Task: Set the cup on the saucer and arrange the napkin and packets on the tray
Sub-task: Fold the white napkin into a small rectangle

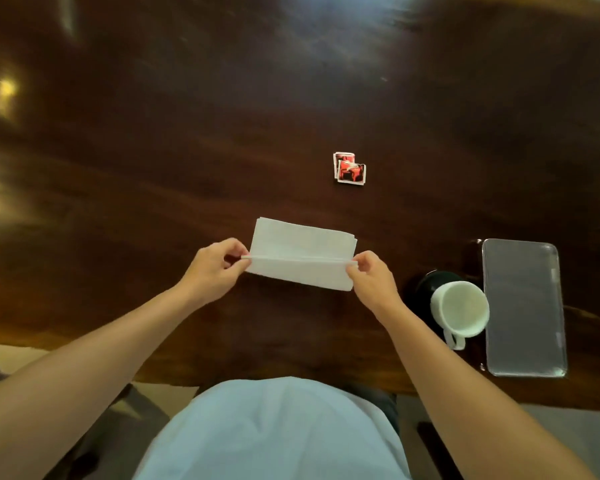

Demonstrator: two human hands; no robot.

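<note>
A white napkin (302,252) lies folded across the middle of the dark wooden table. My left hand (215,268) pinches its left end at the fold line, and my right hand (371,278) pinches its right end. Two red and black packets (350,169) overlap each other farther back on the table, apart from both hands. At the right, a white cup (460,310) stands on a dark saucer (425,289), its handle pointing toward me. A grey rectangular tray (523,306) lies just right of the cup with nothing on it.
The table's near edge (291,370) runs just in front of my body. Bright light reflections show on the wood at the far left. Floor is visible below the edge on both sides.
</note>
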